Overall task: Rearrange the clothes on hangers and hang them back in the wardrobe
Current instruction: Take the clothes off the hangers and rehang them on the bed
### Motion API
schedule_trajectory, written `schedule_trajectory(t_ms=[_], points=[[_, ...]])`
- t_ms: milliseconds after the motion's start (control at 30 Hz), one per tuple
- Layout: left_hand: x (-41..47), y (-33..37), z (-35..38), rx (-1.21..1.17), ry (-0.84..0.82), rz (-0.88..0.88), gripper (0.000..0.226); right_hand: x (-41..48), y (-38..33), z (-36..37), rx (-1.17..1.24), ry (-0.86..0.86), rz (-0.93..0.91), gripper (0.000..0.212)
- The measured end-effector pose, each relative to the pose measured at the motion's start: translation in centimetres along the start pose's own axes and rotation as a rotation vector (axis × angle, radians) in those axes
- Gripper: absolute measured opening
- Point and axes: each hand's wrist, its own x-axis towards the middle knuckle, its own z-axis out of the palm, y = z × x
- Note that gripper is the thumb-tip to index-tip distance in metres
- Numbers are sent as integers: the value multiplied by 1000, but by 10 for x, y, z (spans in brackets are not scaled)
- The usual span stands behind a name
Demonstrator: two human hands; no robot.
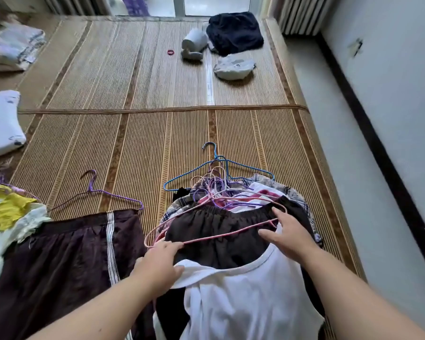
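The pink hanger (219, 238) lies flat on top of the dark garment (219, 224), right at the neck of the white top (243, 298), which is, I judge, the piece I mean to thread onto it. My left hand (160, 263) has a narrow grip, pinching the top's shoulder edge with a finger against the hanger's near end, so cloth and wire stay together. My right hand (291, 238) lies spread and loose on the hanger's other end, steadying it and holding nothing. All this sits on a heap of clothes whose hooks (214, 190) bunch together under a blue hanger (221, 165). Left of it lie a striped dark skirt (66, 261) and a bare purple hanger (96, 192) on the woven mat (157, 143). No wardrobe shows.
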Motion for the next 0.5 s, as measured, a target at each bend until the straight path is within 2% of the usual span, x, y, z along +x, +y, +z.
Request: schedule_trajectory(t_ms=[67, 133, 300, 400, 500], points=[[12, -12, 3, -18, 0, -61, 60, 31, -1, 9, -15, 17, -46, 86], [24, -23, 7, -32, -7, -93, 64, 58, 0, 18, -179, 13, -32, 87], [49, -28, 15, -85, 28, -129, 69, 105, 1, 37, -455, 41, 71, 63], [51, -26, 16, -68, 108, -153, 72, 109, 7, 40, -408, 212, -18, 38], [41, -23, 9, -50, 209, -183, 77, 88, 10, 29, -254, 286, -239, 32]])
